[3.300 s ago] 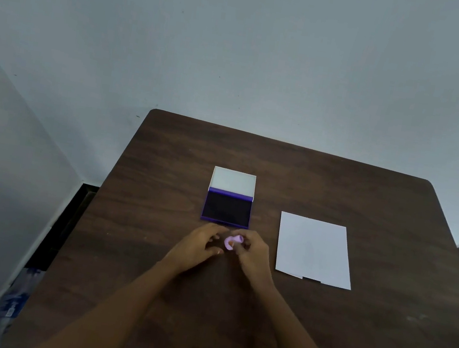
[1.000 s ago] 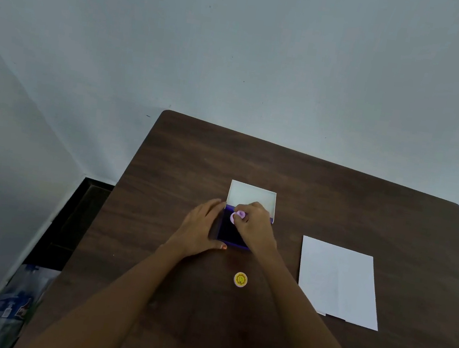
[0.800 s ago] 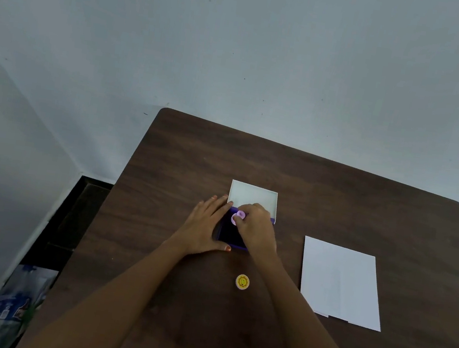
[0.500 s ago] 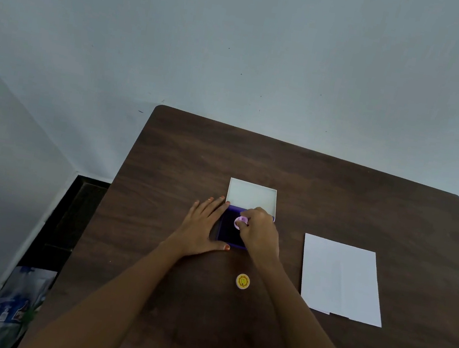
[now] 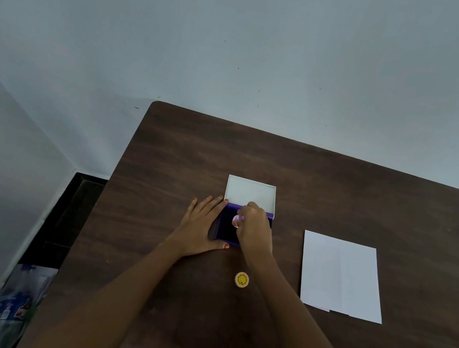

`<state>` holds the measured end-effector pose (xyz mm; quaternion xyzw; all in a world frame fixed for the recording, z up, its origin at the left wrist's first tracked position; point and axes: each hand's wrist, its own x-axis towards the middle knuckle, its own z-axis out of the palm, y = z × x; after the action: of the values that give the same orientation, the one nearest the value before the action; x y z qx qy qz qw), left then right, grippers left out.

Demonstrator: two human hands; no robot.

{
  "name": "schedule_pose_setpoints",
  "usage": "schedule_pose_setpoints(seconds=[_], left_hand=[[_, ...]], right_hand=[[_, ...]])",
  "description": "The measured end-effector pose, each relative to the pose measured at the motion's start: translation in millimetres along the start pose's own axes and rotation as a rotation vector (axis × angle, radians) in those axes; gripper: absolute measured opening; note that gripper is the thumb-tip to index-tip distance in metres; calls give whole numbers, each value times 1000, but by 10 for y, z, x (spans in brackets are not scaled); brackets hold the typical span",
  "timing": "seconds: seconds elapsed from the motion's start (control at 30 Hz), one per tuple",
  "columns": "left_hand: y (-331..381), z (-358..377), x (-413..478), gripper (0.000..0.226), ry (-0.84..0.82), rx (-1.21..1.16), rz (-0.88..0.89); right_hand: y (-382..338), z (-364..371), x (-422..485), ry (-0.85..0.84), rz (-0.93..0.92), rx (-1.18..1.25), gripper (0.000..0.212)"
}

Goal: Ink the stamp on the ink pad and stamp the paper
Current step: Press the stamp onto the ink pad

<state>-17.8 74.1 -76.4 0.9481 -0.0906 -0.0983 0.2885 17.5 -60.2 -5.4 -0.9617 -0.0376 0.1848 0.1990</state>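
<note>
A purple ink pad point(image 5: 225, 230) lies open at the middle of the dark wooden table point(image 5: 339, 190), its white lid point(image 5: 250, 192) flipped back behind it. My right hand point(image 5: 254, 229) grips a small pink stamp point(image 5: 236, 220) and holds it down over the dark pad surface. My left hand point(image 5: 201, 226) lies flat with fingers spread against the pad's left side, thumb along its front edge. A white sheet of paper point(image 5: 341, 275) rests to the right, apart from both hands.
A small round yellow cap with a smiley face point(image 5: 242, 279) sits on the table just in front of the pad, between my forearms. The table's left edge drops to a dark floor with a printed bag point(image 5: 15, 305). A pale wall rises behind.
Earlier both hands held the stamp in front of the pad and the yellow cap came off. Over the last second the stamp shifted slightly rightward on the pad and my left fingers spread.
</note>
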Motion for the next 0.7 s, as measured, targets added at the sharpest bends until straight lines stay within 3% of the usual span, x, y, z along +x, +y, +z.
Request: schedule_pose_setpoints(seconds=[0.53,0.63,0.7], left_hand=[[151,-107,-34,97,-56,69,-80],[231,-137,-48,97,-93,109,-130],[268,-161,-47,98,-114,133,-145]], right_hand=[[5,15,-137,68,-116,-32,32],[30,-32,-142,69,-92,37,26],[102,-77,-164,110,-20,230,24]])
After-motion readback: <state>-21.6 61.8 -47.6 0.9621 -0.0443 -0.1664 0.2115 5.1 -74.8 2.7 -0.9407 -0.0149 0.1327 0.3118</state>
